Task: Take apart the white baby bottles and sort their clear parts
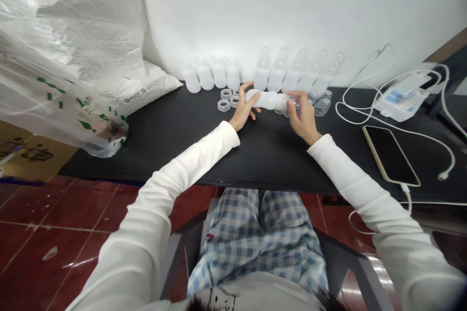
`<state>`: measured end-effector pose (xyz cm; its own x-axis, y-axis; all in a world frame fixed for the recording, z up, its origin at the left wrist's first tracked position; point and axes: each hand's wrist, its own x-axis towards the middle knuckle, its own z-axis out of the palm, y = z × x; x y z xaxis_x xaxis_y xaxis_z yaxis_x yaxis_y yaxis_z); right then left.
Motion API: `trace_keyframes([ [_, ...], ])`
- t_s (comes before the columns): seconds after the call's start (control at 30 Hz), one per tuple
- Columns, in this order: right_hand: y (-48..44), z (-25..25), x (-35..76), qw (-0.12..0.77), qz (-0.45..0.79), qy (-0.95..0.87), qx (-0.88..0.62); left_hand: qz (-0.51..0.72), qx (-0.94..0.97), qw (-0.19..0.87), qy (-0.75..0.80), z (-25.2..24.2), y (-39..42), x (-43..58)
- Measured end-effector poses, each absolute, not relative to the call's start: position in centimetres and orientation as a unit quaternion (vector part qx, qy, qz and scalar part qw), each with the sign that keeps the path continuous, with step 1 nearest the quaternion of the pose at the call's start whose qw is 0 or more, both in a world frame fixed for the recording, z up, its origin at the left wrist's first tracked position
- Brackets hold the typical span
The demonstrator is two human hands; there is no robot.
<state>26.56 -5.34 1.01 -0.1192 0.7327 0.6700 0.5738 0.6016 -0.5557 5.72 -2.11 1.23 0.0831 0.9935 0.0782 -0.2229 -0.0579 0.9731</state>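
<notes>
Lying sideways between my hands is a translucent white baby bottle, held just above the black table. My left hand closes around its base end. Fingers of my right hand grip the clear cap at its other end; whether the cap is fully seated I cannot tell. Beside my left hand lie several white collar rings. Partly hidden behind my right hand are loose clear caps. Against the wall stand several capless bottles on the left and several capped bottles on the right.
Large plastic bags lean over the table's left side, above a cardboard box. To the right lie a phone on a cable, a white box-shaped device and looping white cables. The black table's front edge runs above my lap.
</notes>
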Motion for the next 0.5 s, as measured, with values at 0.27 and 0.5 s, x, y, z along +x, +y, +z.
trace_keyframes([
  [0.27, -4.9, 0.5, 26.9, 0.495, 0.108, -0.717, -0.479, 0.528, 0.519, 0.541, 0.4, 0.9, -2.2, 5.6],
  [0.5, -4.7, 0.8, 26.7, 0.421, -0.008, -0.824, -0.378, 0.545, 0.452, 0.559, 0.431, 0.4, -0.8, 5.3],
])
